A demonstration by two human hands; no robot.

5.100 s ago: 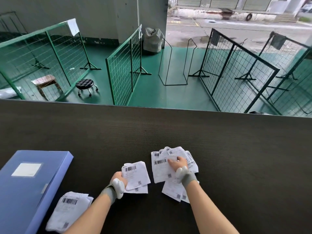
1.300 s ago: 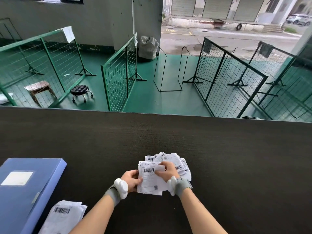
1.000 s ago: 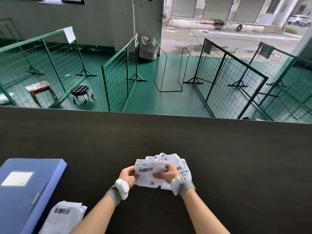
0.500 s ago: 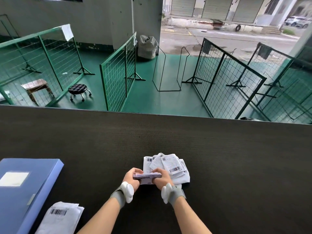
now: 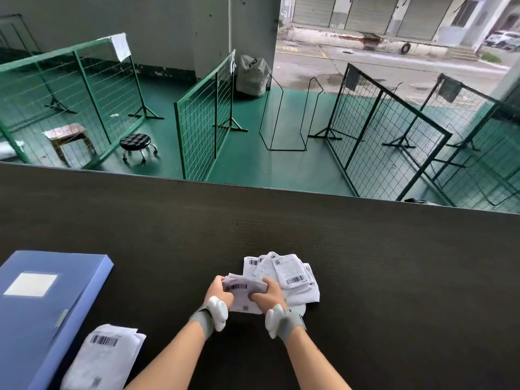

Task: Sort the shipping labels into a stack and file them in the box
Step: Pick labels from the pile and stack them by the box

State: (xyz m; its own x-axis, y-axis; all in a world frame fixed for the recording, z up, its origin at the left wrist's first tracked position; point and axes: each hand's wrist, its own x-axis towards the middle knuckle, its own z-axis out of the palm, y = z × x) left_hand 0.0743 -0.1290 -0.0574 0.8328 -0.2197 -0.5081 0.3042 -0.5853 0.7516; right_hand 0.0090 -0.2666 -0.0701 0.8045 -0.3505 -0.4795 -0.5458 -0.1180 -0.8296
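Both hands [image 5: 244,294] gripped small white barcode-label stack [image 5: 245,297] | loose labels [image 5: 289,274] right | square edges against dark bench [image 5: 365,263]

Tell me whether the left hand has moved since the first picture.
Yes. The left hand moved right, away from the blue box, and now grips the label stack with the right hand.

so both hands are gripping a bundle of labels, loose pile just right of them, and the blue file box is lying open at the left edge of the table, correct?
Not quite: the blue file box is closed, lid down, as the head view shows. The rest holds: the left hand and right hand grip the bundle of labels, and the loose pile lies just right of them on the table.
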